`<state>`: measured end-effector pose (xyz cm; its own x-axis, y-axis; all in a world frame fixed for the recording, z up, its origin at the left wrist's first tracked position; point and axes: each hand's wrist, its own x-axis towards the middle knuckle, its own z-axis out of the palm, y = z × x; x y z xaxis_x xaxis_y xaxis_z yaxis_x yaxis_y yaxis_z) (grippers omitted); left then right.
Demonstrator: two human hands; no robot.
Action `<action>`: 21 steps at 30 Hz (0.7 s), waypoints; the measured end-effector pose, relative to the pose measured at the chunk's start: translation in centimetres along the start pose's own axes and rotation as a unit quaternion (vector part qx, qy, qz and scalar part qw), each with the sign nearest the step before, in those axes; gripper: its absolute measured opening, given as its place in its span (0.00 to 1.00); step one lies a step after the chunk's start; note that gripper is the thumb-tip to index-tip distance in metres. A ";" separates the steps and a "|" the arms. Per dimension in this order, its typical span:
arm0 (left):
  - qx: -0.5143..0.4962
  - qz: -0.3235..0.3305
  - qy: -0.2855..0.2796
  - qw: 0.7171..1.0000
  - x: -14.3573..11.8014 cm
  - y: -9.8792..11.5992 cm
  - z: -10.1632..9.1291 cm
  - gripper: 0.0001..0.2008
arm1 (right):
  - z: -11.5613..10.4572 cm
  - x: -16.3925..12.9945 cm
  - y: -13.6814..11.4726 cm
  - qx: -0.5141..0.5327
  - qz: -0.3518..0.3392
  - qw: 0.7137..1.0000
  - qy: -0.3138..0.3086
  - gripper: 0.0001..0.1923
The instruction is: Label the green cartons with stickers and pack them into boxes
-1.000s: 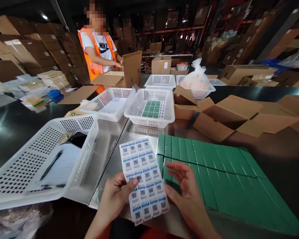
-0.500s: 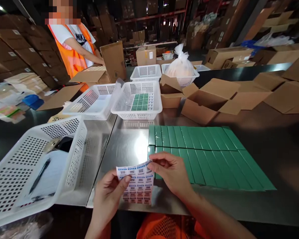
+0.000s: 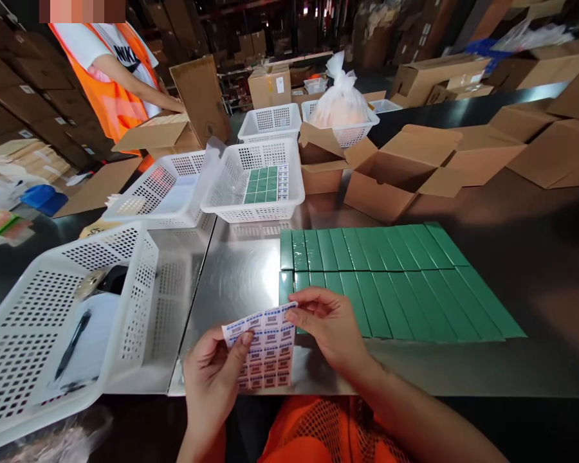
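My left hand (image 3: 213,379) grips the left edge of a sheet of small QR-code stickers (image 3: 265,347) held low over the near edge of the metal table (image 3: 236,276). My right hand (image 3: 330,328) pinches the sheet's upper right corner, fingertips on a sticker there. Just beyond my right hand lie two rows of flat green boxes (image 3: 390,276), packed side by side on the table.
A large white perforated basket (image 3: 53,321) with a pen and paper sits at left. Smaller baskets (image 3: 255,180), one with green boxes, stand farther back. Open cardboard boxes (image 3: 405,167) lie at right. A person in an orange vest (image 3: 110,77) works at the far left.
The sheet has come down from upright and spread to lower and nearer me. My right hand moved from beside the sheet onto its top right corner. The view tilted down.
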<state>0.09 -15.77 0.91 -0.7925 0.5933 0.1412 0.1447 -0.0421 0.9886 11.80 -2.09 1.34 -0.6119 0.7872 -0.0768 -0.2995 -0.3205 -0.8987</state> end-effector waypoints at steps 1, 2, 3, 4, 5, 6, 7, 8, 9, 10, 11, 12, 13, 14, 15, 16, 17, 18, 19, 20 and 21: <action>-0.004 0.002 -0.002 1.000 0.0 0.0 0.1 0.05 | -0.1 0.0 0.1 -0.005 -0.009 1.000 -0.004 0.11; -0.009 0.003 -0.005 1.000 0.0 0.0 0.2 0.05 | -0.2 -0.1 0.3 -0.017 -0.028 0.999 -0.006 0.09; -0.013 0.002 -0.009 1.000 0.0 0.0 0.3 0.04 | -0.4 -0.1 0.4 -0.038 -0.057 0.998 -0.005 0.07; -0.017 0.001 -0.014 1.000 0.0 0.0 0.3 0.04 | -0.6 -0.2 0.6 -0.069 -0.093 0.993 -0.002 0.05; -0.019 -0.001 -0.019 1.000 0.0 0.0 0.4 0.04 | -0.8 -0.2 0.7 -0.108 -0.133 0.985 -0.001 0.03; -0.020 -0.003 -0.024 1.000 0.0 0.0 0.5 0.04 | -1.1 -0.2 0.7 -0.149 -0.173 0.974 -0.005 0.02; -0.020 -0.004 -0.026 0.999 0.0 0.0 0.5 0.04 | -1.4 -0.1 0.7 -0.187 -0.210 0.959 -0.014 0.03; -0.018 -0.005 -0.026 0.999 0.0 0.0 0.5 0.04 | -1.6 0.0 0.6 -0.218 -0.243 0.945 -0.026 0.04; -0.017 -0.005 -0.026 1.000 0.0 0.0 0.4 0.04 | -1.9 0.1 0.5 -0.241 -0.269 0.932 -0.041 0.05; -0.014 -0.005 -0.026 1.000 -0.1 0.0 0.4 0.04 | -2.0 0.2 0.3 -0.259 -0.288 0.920 -0.057 0.06; -0.010 -0.005 -0.028 1.000 -0.2 0.0 0.3 0.04 | -2.2 0.2 0.1 -0.271 -0.301 0.912 -0.069 0.07; -0.007 -0.006 -0.033 0.999 -0.2 -0.1 0.2 0.03 | -2.2 0.3 0.0 -0.278 -0.307 0.907 -0.079 0.08; -0.004 -0.009 -0.038 0.999 -0.2 -0.1 0.2 0.03 | -2.3 0.3 -0.1 -0.279 -0.308 0.906 -0.083 0.09; -0.003 -0.012 -0.043 0.999 -0.3 -0.1 0.1 0.02 | -2.2 0.3 -0.1 -0.276 -0.298 0.910 -0.082 0.08; -0.005 -0.015 -0.045 0.999 -0.3 -0.1 0.2 0.02 | -2.2 0.3 -0.1 -0.263 -0.277 0.921 -0.075 0.06; -0.008 -0.018 -0.043 0.999 -0.2 -0.1 0.2 0.03 | -2.1 0.3 0.1 -0.237 -0.247 0.938 -0.062 0.02; -0.012 -0.021 -0.039 0.999 -0.2 -0.1 0.3 0.03 | -2.0 0.3 0.3 -0.196 -0.210 0.957 -0.045 0.07; -0.014 -0.025 -0.036 0.999 -0.2 -0.1 0.3 0.04 | -1.9 0.3 0.5 -0.144 -0.170 0.975 -0.028 0.15; -0.016 -0.028 -0.034 0.999 -0.2 -0.1 0.4 0.05 | -1.8 0.3 0.7 -0.086 -0.134 0.987 -0.015 0.24; -0.016 -0.035 -0.034 0.999 -0.2 -0.1 0.4 0.06 | -1.7 0.3 0.9 -0.028 -0.106 0.994 -0.007 0.30; -0.015 -0.042 -0.036 0.998 -0.2 -0.1 0.5 0.07 | -1.6 0.4 1.1 0.021 -0.089 0.996 -0.004 0.33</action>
<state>0.53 -15.45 0.74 -0.7566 0.6515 0.0546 0.0612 -0.0125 0.9980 12.42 -1.30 -0.33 -0.5528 0.8288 0.0864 -0.4335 -0.1975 -0.8792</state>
